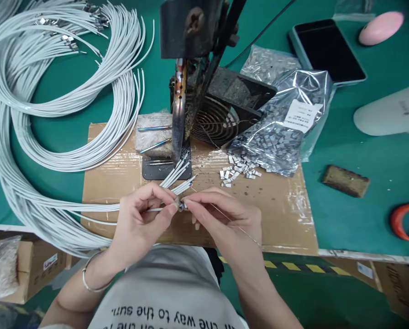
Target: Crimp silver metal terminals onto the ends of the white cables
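My left hand (141, 219) is closed in a pinch on the end of a thin white cable (98, 209) that runs off to the left. My right hand (225, 219) pinches a small metal connector shell (183, 205) right at that cable end, fingertips of both hands touching. A fine solder wire (235, 226) trails across my right hand. Several other white cable ends (177, 176) fan out just above my fingers, on a taped cardboard sheet (280, 205).
Big loops of white cables (54, 91) fill the left of the green table. A soldering stand with a fan (218, 119) stands ahead. A foil bag spilling metal shells (276, 141) lies right, with loose shells (238, 171). A phone (327, 50), brown sponge (345, 181) and red-handled tool (405, 221) lie further right.
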`<action>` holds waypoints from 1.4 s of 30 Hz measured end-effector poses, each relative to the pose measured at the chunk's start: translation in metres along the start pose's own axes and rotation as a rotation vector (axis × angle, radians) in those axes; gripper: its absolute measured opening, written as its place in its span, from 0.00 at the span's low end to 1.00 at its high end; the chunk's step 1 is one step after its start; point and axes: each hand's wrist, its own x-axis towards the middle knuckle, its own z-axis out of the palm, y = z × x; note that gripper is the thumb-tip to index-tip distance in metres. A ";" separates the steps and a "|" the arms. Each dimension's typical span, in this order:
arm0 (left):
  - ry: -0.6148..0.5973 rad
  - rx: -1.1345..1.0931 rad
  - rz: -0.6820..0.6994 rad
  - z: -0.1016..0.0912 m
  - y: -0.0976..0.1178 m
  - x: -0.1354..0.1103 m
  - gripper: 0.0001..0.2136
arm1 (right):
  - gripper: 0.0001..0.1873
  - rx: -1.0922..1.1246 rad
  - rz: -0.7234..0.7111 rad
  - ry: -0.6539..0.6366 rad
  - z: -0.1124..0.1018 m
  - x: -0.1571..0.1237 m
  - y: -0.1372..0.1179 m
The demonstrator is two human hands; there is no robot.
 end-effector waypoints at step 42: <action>0.113 0.000 0.115 0.006 0.010 0.021 0.06 | 0.12 -0.130 -0.234 0.052 0.005 0.003 -0.004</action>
